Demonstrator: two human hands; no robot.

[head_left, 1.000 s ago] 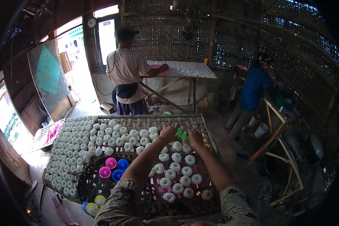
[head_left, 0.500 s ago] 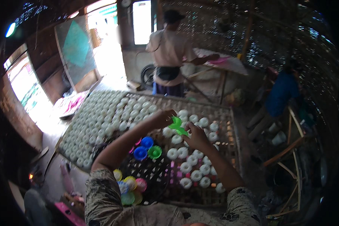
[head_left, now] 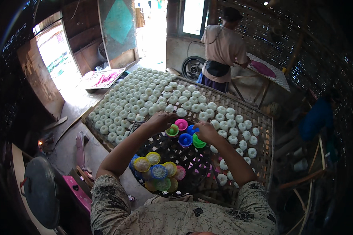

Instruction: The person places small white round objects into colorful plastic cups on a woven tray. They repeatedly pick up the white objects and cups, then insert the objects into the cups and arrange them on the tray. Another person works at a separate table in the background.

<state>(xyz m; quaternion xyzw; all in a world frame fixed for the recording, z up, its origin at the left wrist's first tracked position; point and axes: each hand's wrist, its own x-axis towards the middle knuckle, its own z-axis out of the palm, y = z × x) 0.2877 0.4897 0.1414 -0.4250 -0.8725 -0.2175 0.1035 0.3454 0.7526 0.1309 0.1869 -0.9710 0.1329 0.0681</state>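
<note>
The left hand [head_left: 159,120] closes its grip on a green mould [head_left: 171,130], held over the near middle of the bamboo tray [head_left: 262,156]; the right hand [head_left: 205,131], just to its right, grips another green mould [head_left: 199,142]; a pink mould [head_left: 181,124] and a blue mould [head_left: 185,139] sit between the two hands. White cakes [head_left: 145,98] cover the tray's far and left parts and run down its right side; filled moulds [head_left: 157,171] cluster nearer, by the left forearm; a person [head_left: 223,51] stands far off at a desk [head_left: 268,72].
</note>
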